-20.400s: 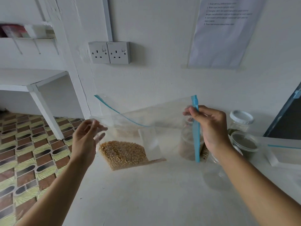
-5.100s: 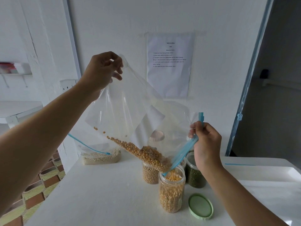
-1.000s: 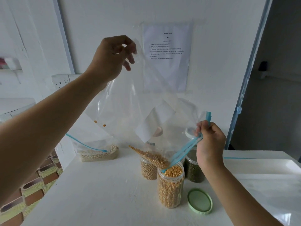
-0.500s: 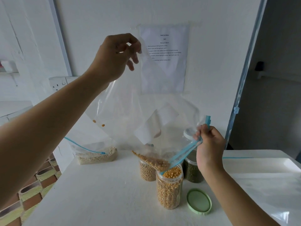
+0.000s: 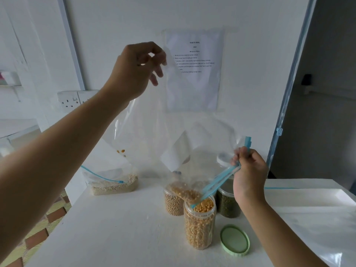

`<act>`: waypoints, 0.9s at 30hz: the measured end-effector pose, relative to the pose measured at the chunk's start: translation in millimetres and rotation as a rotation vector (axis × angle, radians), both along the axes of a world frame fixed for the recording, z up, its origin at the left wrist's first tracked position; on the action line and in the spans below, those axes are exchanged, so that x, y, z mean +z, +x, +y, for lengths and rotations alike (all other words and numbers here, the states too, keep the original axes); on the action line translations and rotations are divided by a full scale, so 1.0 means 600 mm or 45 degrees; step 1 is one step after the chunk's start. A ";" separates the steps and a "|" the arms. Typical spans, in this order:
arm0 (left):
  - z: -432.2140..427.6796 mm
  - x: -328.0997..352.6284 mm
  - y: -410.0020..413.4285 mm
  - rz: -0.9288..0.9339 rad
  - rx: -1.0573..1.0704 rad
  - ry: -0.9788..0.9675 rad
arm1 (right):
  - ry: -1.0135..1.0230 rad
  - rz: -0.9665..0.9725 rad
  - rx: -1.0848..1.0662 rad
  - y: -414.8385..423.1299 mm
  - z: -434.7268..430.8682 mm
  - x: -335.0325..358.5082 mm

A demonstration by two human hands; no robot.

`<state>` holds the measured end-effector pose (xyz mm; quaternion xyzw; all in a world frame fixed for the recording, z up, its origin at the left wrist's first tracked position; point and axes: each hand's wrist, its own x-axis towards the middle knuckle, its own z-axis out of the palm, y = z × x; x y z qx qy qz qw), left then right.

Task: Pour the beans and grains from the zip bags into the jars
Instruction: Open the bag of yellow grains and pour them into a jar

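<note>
A clear zip bag [image 5: 154, 135] hangs tilted over an open jar [image 5: 199, 226] nearly full of yellow corn kernels. My left hand [image 5: 134, 72] pinches the bag's bottom corner high up. My right hand [image 5: 248, 174] grips the blue zip strip at the bag's mouth, which dips into the jar's rim. A small heap of kernels sits at the mouth, and two or three kernels cling higher up in the bag. The jar's green lid [image 5: 235, 240] lies flat on the table to its right.
Behind the corn jar stand a jar of pale beans [image 5: 173, 201] and a jar of green beans [image 5: 228, 203]. A second zip bag of white grains [image 5: 113, 182] leans at the back left. A white tray [image 5: 316, 212] lies at the right. The white table [image 5: 119, 234] drops off at the left.
The heap of kernels at the bag's mouth has shrunk as they slid into the jar. My left hand has lifted the bag's corner slightly; my right hand has barely moved.
</note>
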<state>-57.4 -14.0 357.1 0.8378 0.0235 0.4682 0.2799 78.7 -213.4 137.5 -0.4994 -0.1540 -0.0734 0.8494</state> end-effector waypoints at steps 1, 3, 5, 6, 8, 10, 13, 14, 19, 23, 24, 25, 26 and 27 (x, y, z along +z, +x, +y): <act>0.003 -0.005 0.001 0.006 0.007 -0.001 | -0.003 -0.003 -0.005 0.001 0.000 -0.002; 0.009 -0.015 0.001 0.035 0.015 -0.012 | -0.004 0.004 -0.023 0.001 -0.001 -0.006; 0.009 -0.007 -0.001 0.011 0.018 -0.033 | -0.003 0.005 -0.033 0.000 0.000 0.002; 0.008 0.002 -0.001 -0.015 0.018 -0.027 | -0.008 -0.005 -0.040 0.001 0.000 0.008; 0.003 0.012 -0.002 -0.008 0.016 0.002 | -0.028 -0.018 -0.064 0.002 0.003 0.014; 0.004 0.007 -0.003 0.024 0.010 -0.007 | -0.034 -0.019 -0.073 0.003 0.002 0.010; 0.006 0.000 -0.006 0.040 0.022 -0.023 | -0.044 -0.017 -0.065 0.005 0.001 0.008; 0.005 0.002 -0.006 0.038 0.017 -0.015 | -0.048 -0.017 -0.067 0.004 0.001 0.008; 0.000 0.003 -0.003 0.057 0.007 -0.012 | -0.054 0.004 -0.059 0.004 0.000 0.003; -0.007 0.007 -0.002 0.024 0.007 -0.006 | -0.023 0.004 -0.040 0.007 -0.005 0.009; -0.008 0.004 0.000 0.037 0.001 0.002 | -0.030 0.002 -0.033 0.008 -0.006 0.006; -0.008 -0.001 0.001 0.066 -0.015 -0.001 | -0.036 0.006 -0.025 0.009 -0.007 0.000; -0.007 -0.007 0.002 0.089 -0.026 -0.009 | -0.030 0.011 -0.018 0.009 -0.010 -0.007; -0.007 -0.008 0.002 0.088 -0.028 -0.016 | -0.011 0.016 -0.012 0.010 -0.012 -0.009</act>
